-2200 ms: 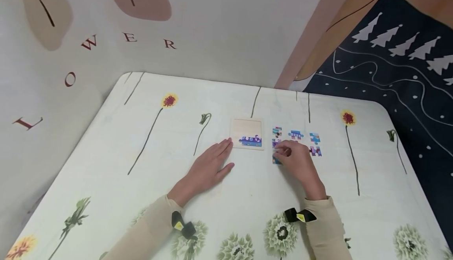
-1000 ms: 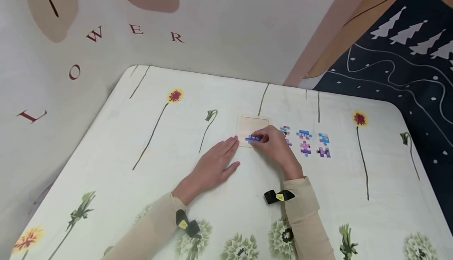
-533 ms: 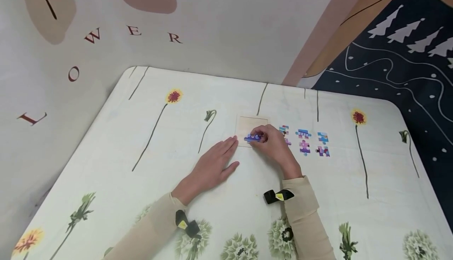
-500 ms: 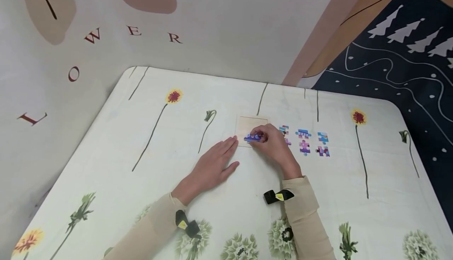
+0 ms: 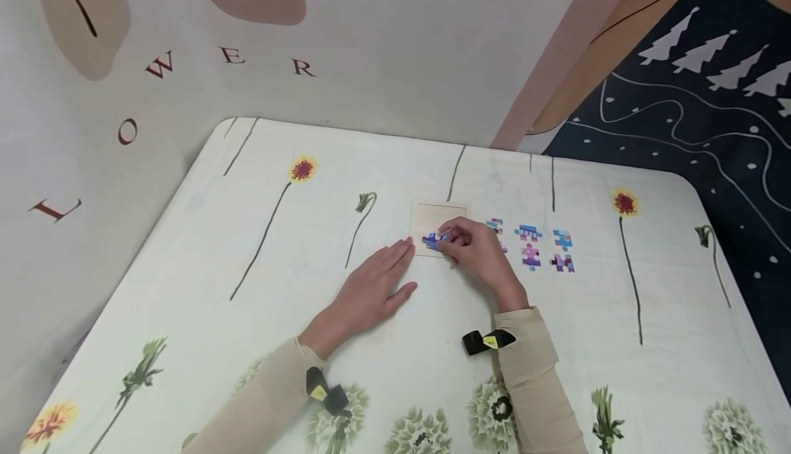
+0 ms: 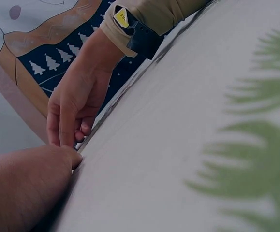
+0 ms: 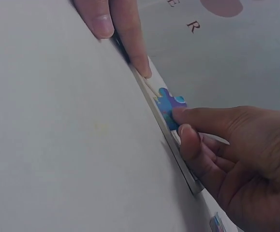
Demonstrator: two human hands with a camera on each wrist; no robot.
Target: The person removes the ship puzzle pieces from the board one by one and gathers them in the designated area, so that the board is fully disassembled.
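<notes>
My right hand (image 5: 485, 255) pinches a blue and purple jigsaw piece (image 7: 170, 106) between thumb and finger. In the right wrist view the piece stands tilted at the near edge of a shallow wooden puzzle tray (image 5: 431, 215). From the head camera, the purple-blue patch lies over the tray's lower part, its right side hidden by the fingers. My left hand (image 5: 369, 288) lies flat on the table, fingers straight, fingertips right at the tray's left edge. The left wrist view shows the right hand bent down beyond the left hand.
Right of the tray lie several loose jigsaw pieces, among them a blue one (image 5: 528, 233), a pink one (image 5: 530, 255) and a light blue one (image 5: 562, 239). A flower-print cloth (image 5: 296, 255) covers the table. The wall (image 5: 395, 49) rises behind its far edge.
My right hand has moved left from the loose pieces to over the tray, and the piece in its fingers has since tilted and shifted slightly left. My left hand stays at the tray's edge.
</notes>
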